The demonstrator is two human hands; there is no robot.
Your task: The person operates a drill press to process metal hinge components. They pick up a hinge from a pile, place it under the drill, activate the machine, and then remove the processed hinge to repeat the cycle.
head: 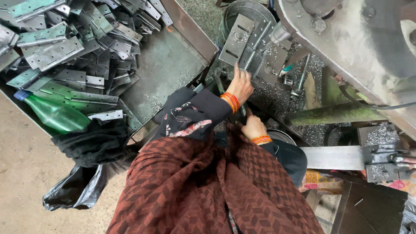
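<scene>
Both our hands work close together at the middle of the view. We have our left hand (241,85) raised on a grey steel hinge plate (249,45) that lies on the machine bed; the fingers press along its near edge, though we cannot tell whether they are curled over it or only laid flat against it. Our right hand (253,126) sits nearer, just below, its grip folded round something dark that the wrist and sleeve cover, so we cannot tell what it holds. Orange bangles ring both wrists.

The hinge plate is rectangular and dull grey, with slots cut in it and a ridged knuckle down its length; metal shavings lie around it. Its far end runs under the machine body (346,47), which is cut off by the top and right edges of the view.

On the left, well apart from the hands, a metal tray (169,65) holds a heap of similar hinges (73,47), cut off at the top edge. A green plastic bottle (54,113) lies at its near side, beside a black plastic bag (86,173).
</scene>
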